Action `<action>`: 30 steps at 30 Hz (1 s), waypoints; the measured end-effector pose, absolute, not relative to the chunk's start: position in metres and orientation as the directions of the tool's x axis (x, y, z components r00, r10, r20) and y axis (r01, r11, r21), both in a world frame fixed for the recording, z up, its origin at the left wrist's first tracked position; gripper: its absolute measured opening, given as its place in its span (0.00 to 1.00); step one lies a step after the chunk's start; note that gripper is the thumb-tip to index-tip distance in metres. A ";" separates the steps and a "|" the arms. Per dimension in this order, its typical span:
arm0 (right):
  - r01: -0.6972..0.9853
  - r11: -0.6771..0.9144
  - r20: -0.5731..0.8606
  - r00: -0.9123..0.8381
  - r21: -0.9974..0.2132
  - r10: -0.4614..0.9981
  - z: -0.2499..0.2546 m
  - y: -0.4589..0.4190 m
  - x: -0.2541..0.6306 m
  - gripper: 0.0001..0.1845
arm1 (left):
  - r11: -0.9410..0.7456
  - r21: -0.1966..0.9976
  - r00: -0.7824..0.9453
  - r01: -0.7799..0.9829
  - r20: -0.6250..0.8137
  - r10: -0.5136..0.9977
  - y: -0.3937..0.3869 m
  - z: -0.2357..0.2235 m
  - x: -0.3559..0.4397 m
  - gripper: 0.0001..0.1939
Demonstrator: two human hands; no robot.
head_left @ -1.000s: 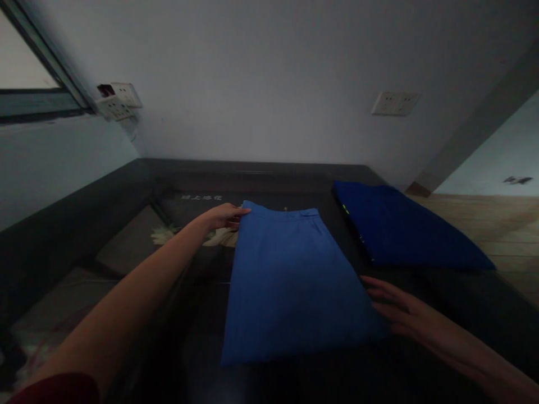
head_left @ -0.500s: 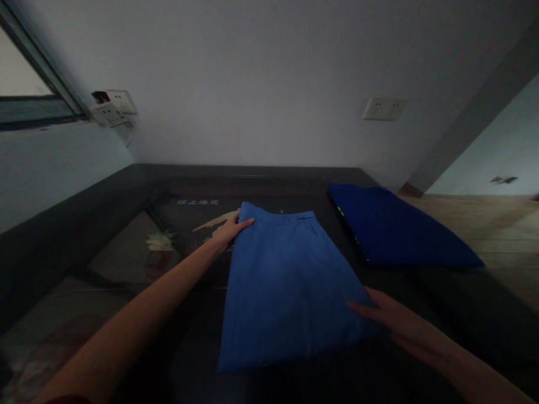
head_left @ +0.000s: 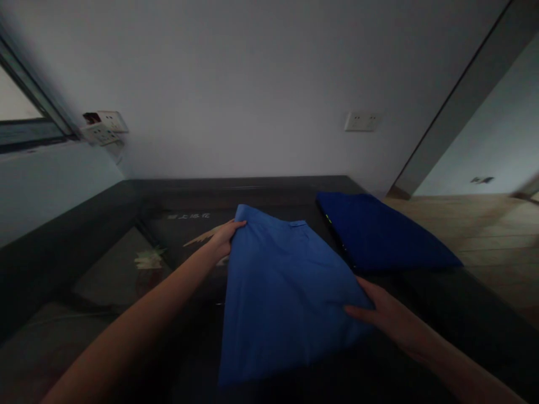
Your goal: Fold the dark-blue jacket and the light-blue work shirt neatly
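Note:
A light blue skirt (head_left: 286, 292) with a waistband and a small tab at its top lies spread before me, its hem towards me. My left hand (head_left: 225, 235) is closed on the left end of the waistband, thumb over the front and the other fingers hidden behind the cloth. My right hand (head_left: 373, 306) grips the skirt's right edge lower down, with the thumb on top and the fingers round the far side. Soft creases run across the cloth between my hands.
A dark blue folded garment (head_left: 383, 233) lies to the right on the dark tabletop (head_left: 278, 185), which carries a printed picture and characters. The pale wall behind has a socket plate (head_left: 362, 121) and, at left, more sockets (head_left: 103, 129). Wooden floor (head_left: 475, 224) shows at far right.
My right hand has tightened on the skirt's edge and shifted slightly up and left, and the cloth now creases and its waistband slants. My left hand keeps its hold. The view has shifted a little.

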State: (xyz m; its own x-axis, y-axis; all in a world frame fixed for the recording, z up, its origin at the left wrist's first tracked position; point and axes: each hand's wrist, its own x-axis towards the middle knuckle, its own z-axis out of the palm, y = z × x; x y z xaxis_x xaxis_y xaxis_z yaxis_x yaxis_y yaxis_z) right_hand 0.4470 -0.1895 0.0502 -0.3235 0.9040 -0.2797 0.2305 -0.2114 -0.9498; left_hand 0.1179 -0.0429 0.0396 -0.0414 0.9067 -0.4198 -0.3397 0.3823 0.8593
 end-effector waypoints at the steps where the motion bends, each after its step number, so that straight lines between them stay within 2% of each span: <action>1: 0.239 -0.208 -0.279 -0.319 -0.948 0.906 0.055 -0.187 0.451 0.38 | 0.384 0.853 -0.030 -0.353 -0.420 0.907 -0.042 0.045 0.124 0.13; 8: 0.200 -0.198 -0.253 -0.306 -0.960 0.918 0.095 -0.163 0.495 0.40 | 0.309 0.850 0.016 -0.426 -0.335 0.942 -0.016 0.083 0.177 0.13; 16: 0.303 -0.141 -0.190 -0.138 -0.942 0.972 0.126 -0.124 0.577 0.37 | 0.336 0.807 0.154 -0.485 -0.300 0.941 0.032 0.123 0.259 0.16; 22: 0.298 -0.110 -0.151 -0.119 -0.948 0.981 0.127 -0.089 0.647 0.33 | 0.349 0.787 0.218 -0.508 -0.275 0.936 0.077 0.126 0.336 0.17; 30: 0.319 -0.083 -0.122 -0.105 -0.944 0.987 0.126 -0.054 0.711 0.33 | 0.402 0.766 0.264 -0.502 -0.307 0.914 0.128 0.110 0.411 0.16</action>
State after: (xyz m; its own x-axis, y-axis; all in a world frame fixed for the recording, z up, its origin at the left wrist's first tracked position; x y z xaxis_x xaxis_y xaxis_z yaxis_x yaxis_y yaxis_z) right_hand 0.7108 -0.0539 0.1261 -0.1052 0.9869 -0.1222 0.3188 -0.0829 -0.9442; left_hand 0.4112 0.1285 0.1098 0.2640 0.9143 -0.3070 -0.5021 0.4021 0.7656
